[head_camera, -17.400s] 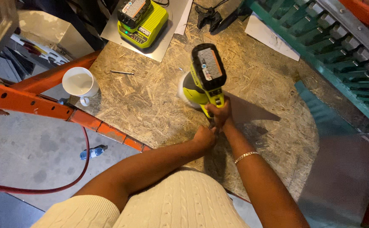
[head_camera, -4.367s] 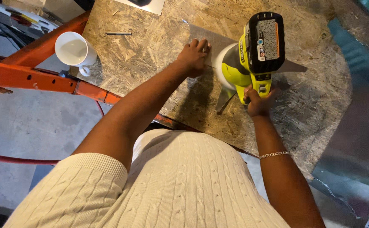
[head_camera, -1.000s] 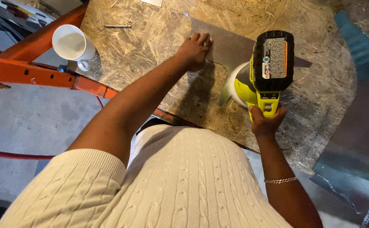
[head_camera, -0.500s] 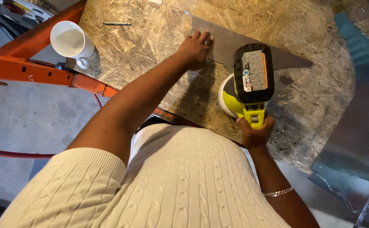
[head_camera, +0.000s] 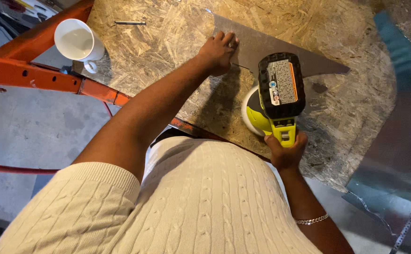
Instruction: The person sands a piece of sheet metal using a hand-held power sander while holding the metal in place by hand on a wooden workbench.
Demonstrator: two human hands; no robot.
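Right hand (head_camera: 286, 149) wrapped around the grip of a yellow-green cordless polisher (head_camera: 275, 96), blocky black battery on top, round white pad pressed flat. Left hand (head_camera: 218, 51) at eleven o'clock of it, fingers spread, pinning a thin grey metal sheet (head_camera: 266, 44), pointed and smooth, on rough flaky chipboard (head_camera: 167, 42). Glossy white mug (head_camera: 77, 41) far off at ten o'clock.

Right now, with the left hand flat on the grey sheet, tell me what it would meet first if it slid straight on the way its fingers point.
The left hand points up-right along the grey metal sheet. It would likely keep riding that sheet, then reach bare strand board; nothing else seems to lie ahead, though depth is unclear.
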